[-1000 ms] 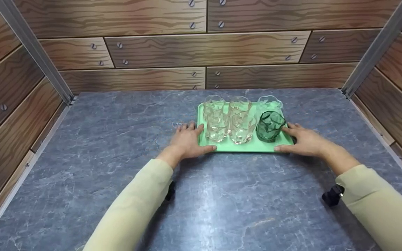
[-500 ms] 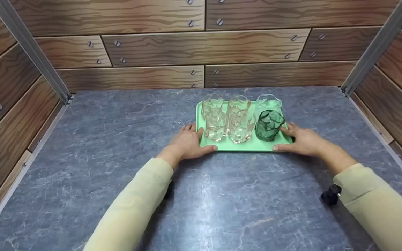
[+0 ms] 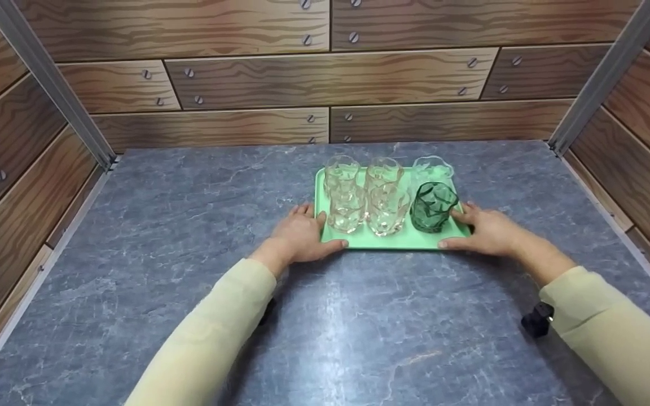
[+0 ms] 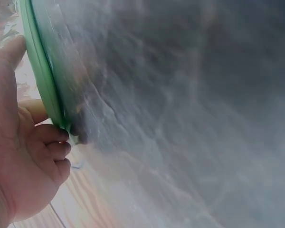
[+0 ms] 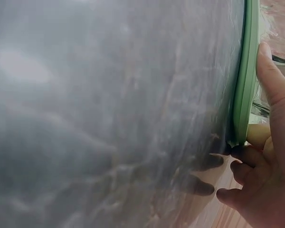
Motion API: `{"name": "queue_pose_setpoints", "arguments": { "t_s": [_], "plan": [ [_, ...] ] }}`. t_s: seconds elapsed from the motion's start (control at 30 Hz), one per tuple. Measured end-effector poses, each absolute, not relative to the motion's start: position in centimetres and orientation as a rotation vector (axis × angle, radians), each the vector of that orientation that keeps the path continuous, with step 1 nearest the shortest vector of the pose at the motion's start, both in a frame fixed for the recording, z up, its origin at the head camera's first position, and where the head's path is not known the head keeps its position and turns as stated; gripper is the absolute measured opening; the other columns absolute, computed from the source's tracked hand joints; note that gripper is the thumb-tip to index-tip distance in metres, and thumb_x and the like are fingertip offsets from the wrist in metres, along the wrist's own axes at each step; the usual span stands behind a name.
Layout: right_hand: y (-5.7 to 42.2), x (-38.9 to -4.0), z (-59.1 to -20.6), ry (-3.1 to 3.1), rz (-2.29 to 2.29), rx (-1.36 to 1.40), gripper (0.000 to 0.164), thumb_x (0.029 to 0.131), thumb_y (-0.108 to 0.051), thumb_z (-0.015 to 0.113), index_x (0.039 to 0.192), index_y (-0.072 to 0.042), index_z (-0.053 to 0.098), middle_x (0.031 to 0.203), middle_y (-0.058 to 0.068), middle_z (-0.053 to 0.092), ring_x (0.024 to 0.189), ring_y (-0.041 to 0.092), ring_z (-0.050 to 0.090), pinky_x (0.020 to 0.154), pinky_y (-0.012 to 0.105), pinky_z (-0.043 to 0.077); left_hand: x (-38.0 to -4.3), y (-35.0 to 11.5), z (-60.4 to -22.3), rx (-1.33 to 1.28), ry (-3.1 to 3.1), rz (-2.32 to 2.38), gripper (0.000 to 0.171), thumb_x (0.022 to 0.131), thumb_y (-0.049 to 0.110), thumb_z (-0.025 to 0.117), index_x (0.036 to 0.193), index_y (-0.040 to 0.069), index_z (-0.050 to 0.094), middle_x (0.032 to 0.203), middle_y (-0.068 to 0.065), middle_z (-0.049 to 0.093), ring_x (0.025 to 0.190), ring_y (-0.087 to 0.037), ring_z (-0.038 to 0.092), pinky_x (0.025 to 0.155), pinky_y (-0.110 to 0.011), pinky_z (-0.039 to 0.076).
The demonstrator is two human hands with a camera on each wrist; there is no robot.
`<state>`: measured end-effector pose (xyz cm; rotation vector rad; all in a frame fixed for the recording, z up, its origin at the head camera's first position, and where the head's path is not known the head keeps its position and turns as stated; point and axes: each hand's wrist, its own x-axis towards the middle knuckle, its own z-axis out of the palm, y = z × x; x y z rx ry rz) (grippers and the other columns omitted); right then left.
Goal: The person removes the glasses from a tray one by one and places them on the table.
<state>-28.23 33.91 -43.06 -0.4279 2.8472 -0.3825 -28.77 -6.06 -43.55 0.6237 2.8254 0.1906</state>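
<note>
A light green tray stands toward the back of the table. My left hand grips its left end, thumb along the front edge and fingertips tucked at the rim's underside in the left wrist view. At the opposite end, my right hand holds the tray the same way, its index finger close to a dark green glass. Several clear glasses with a faint pink tint stand in two rows on the tray's left and middle. Behind the green one is a colourless glass, partly hidden.
The table has a grey-blue marbled top. Wood-patterned panels wall it in at the back and both sides, with metal posts in the corners. Small black devices sit under the wrists.
The fingers of both hands have curled further round the tray's ends. The glasses keep their places on it, and the whole view has shifted slightly.
</note>
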Motion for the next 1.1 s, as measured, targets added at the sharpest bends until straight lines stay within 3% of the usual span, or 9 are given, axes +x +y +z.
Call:
{"name": "queue_pose_setpoints", "arguments": {
  "t_s": [0.53,1.1],
  "plan": [
    [32.2,-24.4,-43.9,2.883,-0.369,-0.495,0.108,0.089,-0.077,0.067,0.156,0.005,0.044,0.164,0.038,0.023,0.145,0.065,0.027,0.115,0.077,0.027,-24.4,-8.0,-44.0,0.663,2.820,0.116,0.093,0.105,0.072,0.038,0.164,0.001,0.034,0.167,-0.032,0.026,0.158,-0.044,0.023,0.131,-0.049,0.015],
    [30.9,-20.3,-43.6,2.914,-0.363,-0.533,0.113,0.086,-0.083,0.063,0.154,0.005,0.048,0.163,0.037,0.028,0.148,0.060,0.028,0.115,0.077,0.027,-19.7,-9.6,-43.3,0.704,2.857,0.081,0.091,0.106,0.071,0.039,0.161,-0.002,0.039,0.165,-0.034,0.030,0.156,-0.046,0.027,0.131,-0.051,0.017]
  ]
}}
